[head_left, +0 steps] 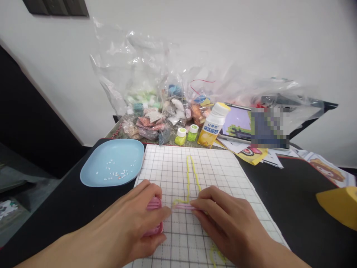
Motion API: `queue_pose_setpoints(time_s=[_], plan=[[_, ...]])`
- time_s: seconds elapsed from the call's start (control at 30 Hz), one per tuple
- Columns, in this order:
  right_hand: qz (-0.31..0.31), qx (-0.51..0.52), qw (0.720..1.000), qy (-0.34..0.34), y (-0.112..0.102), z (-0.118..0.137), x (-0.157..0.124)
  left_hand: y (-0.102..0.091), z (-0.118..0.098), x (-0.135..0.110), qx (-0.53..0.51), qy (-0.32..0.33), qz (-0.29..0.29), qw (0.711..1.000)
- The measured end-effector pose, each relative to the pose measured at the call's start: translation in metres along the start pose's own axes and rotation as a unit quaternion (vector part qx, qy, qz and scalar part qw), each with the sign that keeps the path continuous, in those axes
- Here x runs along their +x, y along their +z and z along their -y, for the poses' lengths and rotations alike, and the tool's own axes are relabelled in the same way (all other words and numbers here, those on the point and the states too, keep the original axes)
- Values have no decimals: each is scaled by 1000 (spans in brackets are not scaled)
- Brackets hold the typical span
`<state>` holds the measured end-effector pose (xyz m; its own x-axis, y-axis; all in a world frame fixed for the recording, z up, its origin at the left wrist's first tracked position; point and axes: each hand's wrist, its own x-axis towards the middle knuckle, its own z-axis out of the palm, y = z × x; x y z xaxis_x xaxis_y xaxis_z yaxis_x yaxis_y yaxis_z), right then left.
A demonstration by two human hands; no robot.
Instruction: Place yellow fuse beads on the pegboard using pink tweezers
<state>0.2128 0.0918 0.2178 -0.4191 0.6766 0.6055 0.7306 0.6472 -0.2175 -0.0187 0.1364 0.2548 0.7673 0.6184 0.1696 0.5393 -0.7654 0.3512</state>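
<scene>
My left hand (136,219) is wrapped round a pink slotted case (154,204), most of it hidden by the fingers. My right hand (225,216) pinches a thin pale-pink stick-like tool (183,206) whose tip points left. Both hands are over a white gridded board (167,163). A narrow yellow-green outline, seemingly of small beads (187,178), runs up the board, and its lower end meets the tool's tip. More yellow-green pieces (216,255) lie below my right hand, partly covered by it.
Left of the board is a light-blue tray (95,163) with scattered tiny white beads. Two small jars (181,137), a yellow-capped bottle (213,126), bagged beads (152,123) and a tablet (237,121) line the back. A yellow object (338,206) sits at the right.
</scene>
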Motion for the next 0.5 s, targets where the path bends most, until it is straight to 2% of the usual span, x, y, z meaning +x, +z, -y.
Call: queue_pose_setpoints(time_s=[0.1,0.3,0.43,0.5], plan=[[1,-4,1000,2,0,0,0,7,5,-2,53,30,36,997],[-6,-14,1000,-2,1,0,0,15,12,-5,51,53,-7,997],[-4,-7,1000,2,0,0,0,9,7,0,86,35,67,993],[-5,-4,1000,8,0,0,-1,5,3,2,99,29,78,992]])
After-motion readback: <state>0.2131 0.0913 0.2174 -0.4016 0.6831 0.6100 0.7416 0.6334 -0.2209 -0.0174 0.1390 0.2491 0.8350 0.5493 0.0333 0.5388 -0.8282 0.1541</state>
